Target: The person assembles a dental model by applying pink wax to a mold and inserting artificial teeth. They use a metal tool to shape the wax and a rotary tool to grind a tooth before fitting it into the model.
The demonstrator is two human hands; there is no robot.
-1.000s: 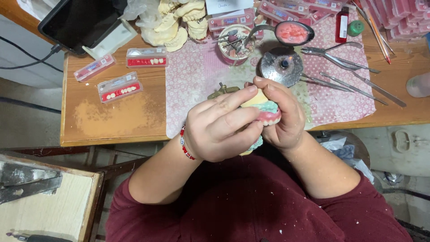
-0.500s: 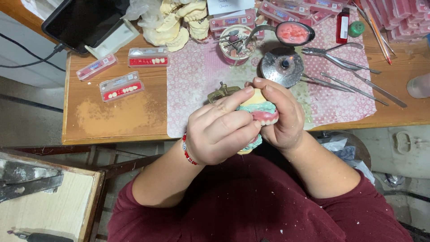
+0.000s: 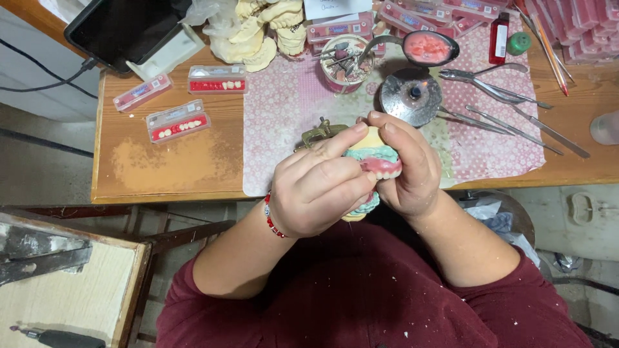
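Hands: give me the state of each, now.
Left hand: closed around the denture model, holding it.
Right hand: closed on the same denture model, thumb on top.

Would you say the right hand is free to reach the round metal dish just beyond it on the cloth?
Probably not at once: the right hand and left hand both grip the denture model. The metal dish itself lies uncovered.

Dark tablet screen (image 3: 126, 26), tooth-card boxes (image 3: 178, 121)

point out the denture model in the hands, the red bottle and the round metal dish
denture model (image 3: 379, 161), head view, on the pink gum part
red bottle (image 3: 500, 37), head view, middle of its body
round metal dish (image 3: 411, 96), head view, on its bare rim
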